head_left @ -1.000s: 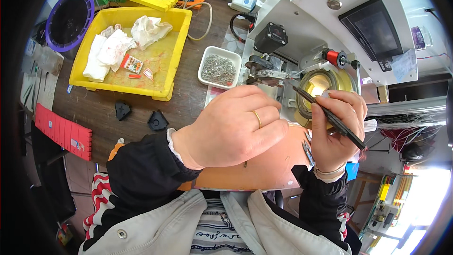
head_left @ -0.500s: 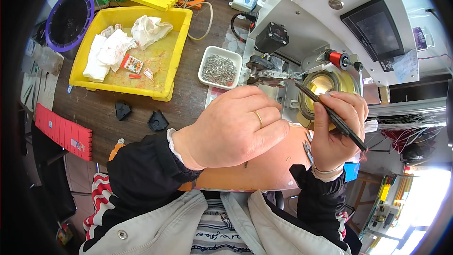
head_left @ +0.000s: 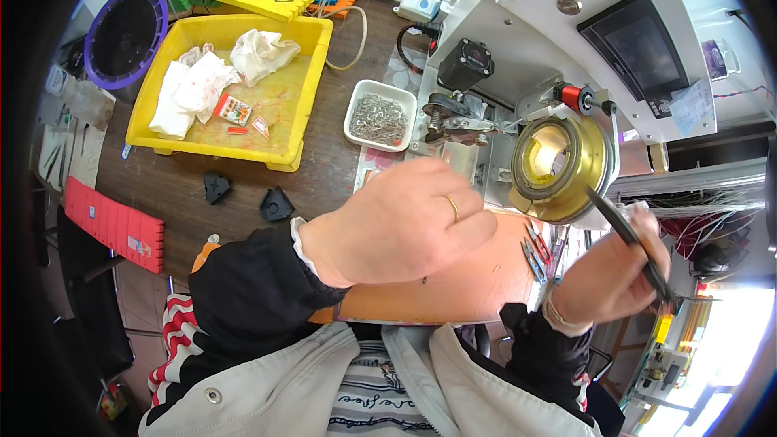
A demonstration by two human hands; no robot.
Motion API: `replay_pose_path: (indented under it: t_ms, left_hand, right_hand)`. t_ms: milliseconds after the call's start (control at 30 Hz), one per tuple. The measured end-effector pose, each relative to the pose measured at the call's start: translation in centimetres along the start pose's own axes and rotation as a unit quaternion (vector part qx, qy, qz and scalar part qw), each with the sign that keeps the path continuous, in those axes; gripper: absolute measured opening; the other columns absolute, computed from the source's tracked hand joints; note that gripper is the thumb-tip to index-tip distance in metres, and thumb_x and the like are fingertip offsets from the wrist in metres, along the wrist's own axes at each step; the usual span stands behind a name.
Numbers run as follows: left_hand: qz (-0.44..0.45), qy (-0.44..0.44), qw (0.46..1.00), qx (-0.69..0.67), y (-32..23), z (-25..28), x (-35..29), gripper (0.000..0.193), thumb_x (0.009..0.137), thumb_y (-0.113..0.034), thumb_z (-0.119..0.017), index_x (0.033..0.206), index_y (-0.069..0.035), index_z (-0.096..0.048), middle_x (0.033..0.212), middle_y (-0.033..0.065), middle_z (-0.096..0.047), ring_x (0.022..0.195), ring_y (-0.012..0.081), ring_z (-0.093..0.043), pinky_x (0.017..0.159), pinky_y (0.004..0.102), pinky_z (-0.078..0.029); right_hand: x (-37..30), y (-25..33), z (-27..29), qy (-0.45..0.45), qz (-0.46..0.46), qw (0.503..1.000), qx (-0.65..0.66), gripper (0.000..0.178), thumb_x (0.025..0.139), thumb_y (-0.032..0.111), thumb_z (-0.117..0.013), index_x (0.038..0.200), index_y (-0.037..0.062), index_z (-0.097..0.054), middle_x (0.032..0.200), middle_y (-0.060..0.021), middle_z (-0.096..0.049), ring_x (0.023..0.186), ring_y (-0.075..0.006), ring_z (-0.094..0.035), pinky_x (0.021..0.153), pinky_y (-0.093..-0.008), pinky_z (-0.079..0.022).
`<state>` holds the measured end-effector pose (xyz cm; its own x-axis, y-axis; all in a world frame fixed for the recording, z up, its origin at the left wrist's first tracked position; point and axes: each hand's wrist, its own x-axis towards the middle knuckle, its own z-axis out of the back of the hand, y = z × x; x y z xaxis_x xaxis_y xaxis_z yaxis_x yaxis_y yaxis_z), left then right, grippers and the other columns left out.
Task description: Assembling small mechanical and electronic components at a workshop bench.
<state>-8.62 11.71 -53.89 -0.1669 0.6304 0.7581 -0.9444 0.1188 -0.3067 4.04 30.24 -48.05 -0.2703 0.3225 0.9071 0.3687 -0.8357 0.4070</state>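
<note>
My left hand (head_left: 401,222) is closed, fingers curled under, above the orange work mat (head_left: 405,303). Its fingertips are hidden, so what it pinches, if anything, does not show. In my right hand (head_left: 611,275), raised to the right of the mat, is a pair of black tweezers (head_left: 627,235), slanting with the narrow end up and left. That narrow end is close to the lower right of a brass-coloured ring (head_left: 587,170) on the machine. A white dish (head_left: 350,131) heaped with small metal pieces (head_left: 379,120) stands beyond my left hand.
A white machine (head_left: 518,0) with a dark screen (head_left: 635,47) fills the far right. Red-handled snips (head_left: 537,243) and blue-handled snips (head_left: 532,261) lie at the mat's right. A yellow tray (head_left: 312,85) with white cloths stands far left; two black plastic pieces (head_left: 276,205) lie nearer.
My right hand has moved right and down with the tweezers, away from the machine's ring, uncovering the ring and the snips. My left hand has barely moved.
</note>
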Motion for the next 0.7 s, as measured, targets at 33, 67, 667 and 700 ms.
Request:
replay_pose_path:
  t_ms: [33, 67, 667, 700]
  left_hand:
    - [-0.004, 0.002, 1.0, -0.003, 0.1, 0.1, 0.0, 0.022, 0.07, -0.011, -0.067, 0.091, -0.006, -0.069, 0.077, 0.004, -0.061, 0.075, 0.022, -0.062, 0.066, 0.0346, -0.049]
    - [0.011, 0.023, 1.0, -0.015, 0.4, 0.4, 0.0, 0.021, 0.07, -0.011, -0.067, 0.09, -0.006, -0.069, 0.078, 0.004, -0.061, 0.076, 0.0222, -0.062, 0.067, 0.0347, -0.05]
    - [0.143, 0.077, 0.872, 0.462, 7.7, 19.0, -6.8, 0.022, 0.093, -0.001, -0.058, 0.114, -0.001, -0.066, 0.125, 0.016, -0.064, 0.123, 0.0283, -0.057, 0.103, 0.0377, -0.043]
    - [0.15, 0.133, 0.819, 0.538, 9.5, 21.6, -9.6, 0.029, 0.095, -0.001, -0.056, 0.123, -0.003, -0.062, 0.126, 0.0166, -0.064, 0.122, 0.0277, -0.058, 0.102, 0.0371, -0.045]
  right_hand:
    - [-0.2, 0.2, 1.9, -0.02, 0.018, 0.999, 0.018, 0.02, 0.093, 0.018, -0.063, 0.089, 0.0015, -0.053, 0.08, -0.0099, -0.057, 0.085, -0.0256, -0.058, 0.081, -0.0468, -0.044]
    - [-0.7, 0.6, 3.1, -0.052, 0.029, 0.998, 0.032, 0.023, 0.092, 0.021, -0.063, 0.088, 0.0013, -0.053, 0.077, -0.0096, -0.056, 0.082, -0.0251, -0.057, 0.076, -0.0445, -0.044]
    - [-10.1, -1.2, 11.8, 0.343, -0.175, 0.897, -0.216, 0.04, 0.076, -0.006, -0.06, 0.113, 0.0066, -0.069, 0.111, -0.0124, -0.067, 0.103, -0.0328, -0.063, 0.088, -0.0393, -0.051]
    - [-10.0, -1.7, 12.3, 0.324, -0.165, 0.899, -0.245, 0.04, 0.076, -0.005, -0.06, 0.113, 0.0078, -0.068, 0.112, -0.011, -0.066, 0.103, -0.0322, -0.063, 0.088, -0.0403, -0.051]
